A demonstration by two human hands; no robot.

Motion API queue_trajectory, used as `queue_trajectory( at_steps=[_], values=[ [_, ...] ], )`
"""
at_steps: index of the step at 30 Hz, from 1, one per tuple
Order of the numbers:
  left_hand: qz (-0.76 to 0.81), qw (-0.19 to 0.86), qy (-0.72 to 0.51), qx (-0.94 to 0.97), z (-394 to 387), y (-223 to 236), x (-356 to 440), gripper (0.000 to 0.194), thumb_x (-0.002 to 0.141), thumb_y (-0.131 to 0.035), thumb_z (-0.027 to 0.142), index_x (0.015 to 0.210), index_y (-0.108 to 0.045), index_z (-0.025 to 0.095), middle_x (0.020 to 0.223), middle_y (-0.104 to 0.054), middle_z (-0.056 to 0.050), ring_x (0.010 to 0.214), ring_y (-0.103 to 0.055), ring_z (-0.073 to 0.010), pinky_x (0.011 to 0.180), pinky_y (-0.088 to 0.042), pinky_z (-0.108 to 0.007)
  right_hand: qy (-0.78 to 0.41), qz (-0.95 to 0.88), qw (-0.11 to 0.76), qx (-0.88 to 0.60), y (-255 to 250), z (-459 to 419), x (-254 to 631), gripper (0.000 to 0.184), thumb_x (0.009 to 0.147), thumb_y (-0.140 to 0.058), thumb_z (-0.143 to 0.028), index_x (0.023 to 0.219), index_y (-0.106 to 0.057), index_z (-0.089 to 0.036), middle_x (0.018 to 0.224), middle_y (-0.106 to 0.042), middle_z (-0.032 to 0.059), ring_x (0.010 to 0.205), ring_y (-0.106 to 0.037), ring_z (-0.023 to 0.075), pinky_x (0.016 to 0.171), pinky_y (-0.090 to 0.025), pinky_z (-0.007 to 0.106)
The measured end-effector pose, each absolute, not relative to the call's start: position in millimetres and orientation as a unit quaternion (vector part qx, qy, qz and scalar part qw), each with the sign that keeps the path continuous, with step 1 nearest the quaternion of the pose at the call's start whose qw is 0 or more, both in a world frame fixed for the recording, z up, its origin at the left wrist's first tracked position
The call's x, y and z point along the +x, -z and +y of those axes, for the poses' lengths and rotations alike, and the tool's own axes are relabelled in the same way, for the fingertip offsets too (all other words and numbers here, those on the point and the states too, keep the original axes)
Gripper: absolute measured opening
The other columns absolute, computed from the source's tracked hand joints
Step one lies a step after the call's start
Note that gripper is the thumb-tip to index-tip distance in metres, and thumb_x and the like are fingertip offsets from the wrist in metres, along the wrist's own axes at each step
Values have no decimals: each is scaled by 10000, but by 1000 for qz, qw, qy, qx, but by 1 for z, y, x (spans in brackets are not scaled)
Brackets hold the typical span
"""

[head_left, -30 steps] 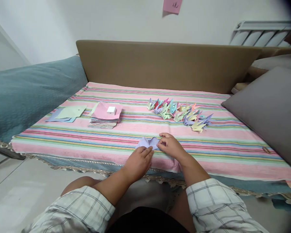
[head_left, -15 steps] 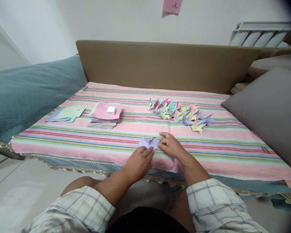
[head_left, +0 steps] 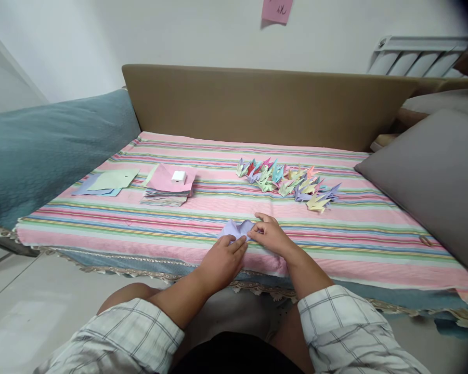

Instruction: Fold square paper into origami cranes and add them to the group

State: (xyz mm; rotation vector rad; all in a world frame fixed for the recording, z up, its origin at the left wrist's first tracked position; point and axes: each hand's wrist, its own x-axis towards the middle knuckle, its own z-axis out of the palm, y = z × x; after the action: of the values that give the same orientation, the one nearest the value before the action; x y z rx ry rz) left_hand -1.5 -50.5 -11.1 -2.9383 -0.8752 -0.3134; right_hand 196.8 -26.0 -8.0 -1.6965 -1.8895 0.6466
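Note:
A partly folded lilac paper [head_left: 237,228] lies on the striped cloth [head_left: 179,218] near its front edge. My left hand [head_left: 221,261] rests with its fingers pressed flat on the paper's near left part. My right hand [head_left: 272,235] pinches the paper's right edge between thumb and fingers. A cluster of several folded paper cranes [head_left: 286,182] in pastel colours sits behind my hands, a little to the right.
A stack of square papers [head_left: 167,188] with a small white box [head_left: 178,176] on top lies at the back left, with loose green and lilac sheets [head_left: 107,182] beside it. A grey cushion [head_left: 432,176] stands at right, a teal blanket [head_left: 42,150] at left, a tan backrest [head_left: 265,104] behind.
My right hand has shifted slightly left along the paper's right edge. My left hand has stayed on the paper.

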Motion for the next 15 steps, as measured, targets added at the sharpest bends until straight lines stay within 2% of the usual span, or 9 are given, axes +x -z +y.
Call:
queue_trajectory(
  at_steps=[10,15],
  values=[
    [-272,27,96,-957,-50,8,-3,479,813,-542,264,1265,-468,125,1344,-485,-93,1068,-472,-256,952,-390,-394,-248,-700,261,-617,10,-25,199,134,735,-633,-290,681,-712,-196,1287,-469,106,1270,-352,260,1027,-276,370],
    [-272,28,91,-957,-51,7,-3,477,832,-508,271,1287,-441,145,1357,-469,-89,1089,-456,-271,932,-381,-426,-234,-693,269,-627,10,-26,196,111,704,-645,-288,671,-696,-195,1293,-460,102,1258,-366,263,1024,-288,375]
  ],
)
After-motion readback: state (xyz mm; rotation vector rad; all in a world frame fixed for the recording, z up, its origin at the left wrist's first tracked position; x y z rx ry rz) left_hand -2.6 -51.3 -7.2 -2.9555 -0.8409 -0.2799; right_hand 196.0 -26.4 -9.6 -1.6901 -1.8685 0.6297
